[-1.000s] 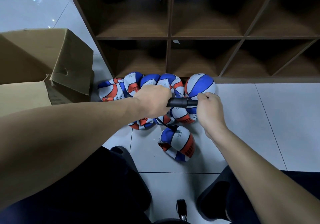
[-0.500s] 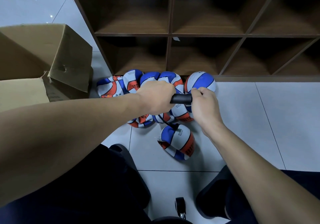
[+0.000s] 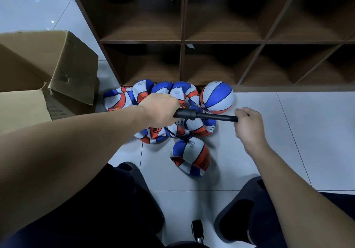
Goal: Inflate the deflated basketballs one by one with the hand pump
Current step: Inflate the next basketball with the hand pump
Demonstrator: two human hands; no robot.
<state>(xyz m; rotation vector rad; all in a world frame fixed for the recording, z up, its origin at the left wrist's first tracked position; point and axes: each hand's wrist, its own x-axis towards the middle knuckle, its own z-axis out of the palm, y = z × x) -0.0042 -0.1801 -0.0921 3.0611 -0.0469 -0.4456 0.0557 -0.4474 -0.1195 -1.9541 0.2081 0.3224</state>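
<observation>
The hand pump point(image 3: 201, 115), a slim black tube, lies nearly level between the two hands, above the floor and over a heap of flattened balls. The left hand point(image 3: 160, 110) is wrapped round the thick barrel end, fingers curled tight about it, so that only the barrel's right part shows past the knuckles. The right hand point(image 3: 246, 125) is closed round the handle at the far end of the thinner rod, which is drawn well out of the barrel, leaving the two hands clearly apart. A thin black hose point(image 3: 177, 135) drops from under the left hand and runs down to the deflated basketball point(image 3: 190, 156), which lies crumpled on the tile floor point(image 3: 269, 142) below and between the hands, nearer the person than the rest; the hose meets it at its upper left edge. Beneath and beyond the left hand sits the pile of flat basketballs point(image 3: 144, 98), blue, white and orange, folded against one another. Just beyond the rod, close to the right hand, stands one round inflated basketball point(image 3: 217, 97), touching the foot of the wooden shelf unit point(image 3: 183, 42). Out past the left forearm stands an open cardboard box point(image 3: 48, 65). Dark trousers and dark shoes show below both arms.
</observation>
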